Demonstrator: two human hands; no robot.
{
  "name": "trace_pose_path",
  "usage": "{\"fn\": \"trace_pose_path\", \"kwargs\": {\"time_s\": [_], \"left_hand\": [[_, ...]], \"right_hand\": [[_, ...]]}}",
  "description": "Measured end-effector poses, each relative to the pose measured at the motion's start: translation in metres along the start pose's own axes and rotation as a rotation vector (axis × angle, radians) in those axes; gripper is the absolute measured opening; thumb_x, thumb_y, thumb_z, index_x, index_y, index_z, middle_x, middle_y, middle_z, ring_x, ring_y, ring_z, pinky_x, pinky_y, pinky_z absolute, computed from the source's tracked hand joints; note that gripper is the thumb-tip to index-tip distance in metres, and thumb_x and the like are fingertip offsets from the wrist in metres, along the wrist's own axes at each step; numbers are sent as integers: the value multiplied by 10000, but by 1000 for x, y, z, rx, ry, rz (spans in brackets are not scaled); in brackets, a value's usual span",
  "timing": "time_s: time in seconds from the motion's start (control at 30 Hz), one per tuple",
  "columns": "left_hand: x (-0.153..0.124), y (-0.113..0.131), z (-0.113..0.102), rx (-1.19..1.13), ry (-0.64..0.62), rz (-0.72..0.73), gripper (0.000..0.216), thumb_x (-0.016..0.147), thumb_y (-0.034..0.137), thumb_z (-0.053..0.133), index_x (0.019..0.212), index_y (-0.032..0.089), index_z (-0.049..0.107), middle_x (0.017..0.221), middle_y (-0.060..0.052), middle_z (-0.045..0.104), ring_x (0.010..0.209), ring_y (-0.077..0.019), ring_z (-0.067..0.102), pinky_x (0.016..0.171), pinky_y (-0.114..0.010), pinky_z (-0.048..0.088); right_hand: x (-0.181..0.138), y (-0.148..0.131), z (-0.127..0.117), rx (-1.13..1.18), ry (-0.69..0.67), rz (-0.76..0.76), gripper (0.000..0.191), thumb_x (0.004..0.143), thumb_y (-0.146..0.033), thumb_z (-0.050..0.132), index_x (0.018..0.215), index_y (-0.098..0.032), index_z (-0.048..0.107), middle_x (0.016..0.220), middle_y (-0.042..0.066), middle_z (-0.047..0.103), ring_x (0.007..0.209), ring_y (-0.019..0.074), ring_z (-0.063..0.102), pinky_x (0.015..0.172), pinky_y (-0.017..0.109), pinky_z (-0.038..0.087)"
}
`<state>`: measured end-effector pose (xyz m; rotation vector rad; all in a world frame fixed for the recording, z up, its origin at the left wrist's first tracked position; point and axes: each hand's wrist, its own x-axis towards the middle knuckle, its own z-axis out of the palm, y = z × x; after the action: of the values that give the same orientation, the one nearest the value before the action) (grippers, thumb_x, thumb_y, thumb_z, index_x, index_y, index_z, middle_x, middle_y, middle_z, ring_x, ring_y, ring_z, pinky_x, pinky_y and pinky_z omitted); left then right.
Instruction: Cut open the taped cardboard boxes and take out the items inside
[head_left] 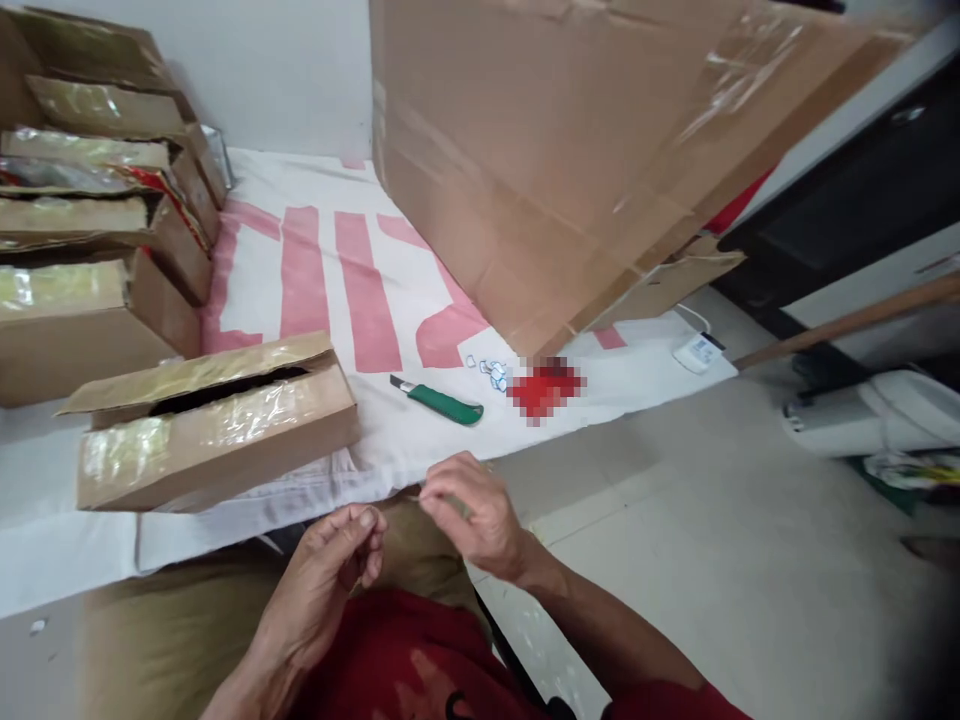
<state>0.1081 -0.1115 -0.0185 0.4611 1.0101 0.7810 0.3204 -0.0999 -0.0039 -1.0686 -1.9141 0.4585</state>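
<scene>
Above my lap, just off the table's front edge, my left hand [336, 555] is closed, its thumb pressed against curled fingers. To its right, my right hand [480, 515] makes a pinch, thumb against fingertip, with a faint pale sliver at the tips. What either hand holds, if anything, is too small to name. A green utility knife [446, 405] with its dark blade out lies on the table behind my right hand. Beside it are small white stickers with blue outlines [493, 374] and a blurred-out red item [544, 390]. An oblong cardboard box [225, 425] with a partly raised flap sits beyond my left hand.
Several cardboard boxes [67, 325] stand in a row at the left. A large carton [540, 160] leans over the table's back right. A white cloth with pink print [255, 270] covers the table. A small white device [697, 352] sits at the right corner, and a white bucket [885, 410] stands on the floor.
</scene>
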Motion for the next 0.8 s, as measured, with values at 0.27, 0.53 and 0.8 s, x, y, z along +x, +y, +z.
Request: {"fn": "trace_pose_path", "kwargs": {"time_s": [0.27,0.53,0.8], "left_hand": [[3,-10,-4,0,17,-47,405,703,502,905,792,142,743,696,1,588,580,-92,509,557,-219,397],[10,-12,-2,28,-25,-82,417,712,518,897,810,143,743,701,-10,607,583,-97,517,573,-228,396],[3,-1,-9,77,77,-42,449,649,522,934,805,144,749,677,-9,618,602,-106,541,579,-218,408]], "right_hand": [[-32,59,-102,-4,298,720,205,839,-406,699,763,-217,669,639,-16,633,641,168,586,669,297,471],[-22,67,-105,38,201,762,221,823,-430,694,774,-215,683,647,-14,625,641,169,583,664,303,469],[-34,81,-120,37,-82,828,240,782,-436,705,717,-206,684,607,-21,614,590,151,539,600,289,423]]}}
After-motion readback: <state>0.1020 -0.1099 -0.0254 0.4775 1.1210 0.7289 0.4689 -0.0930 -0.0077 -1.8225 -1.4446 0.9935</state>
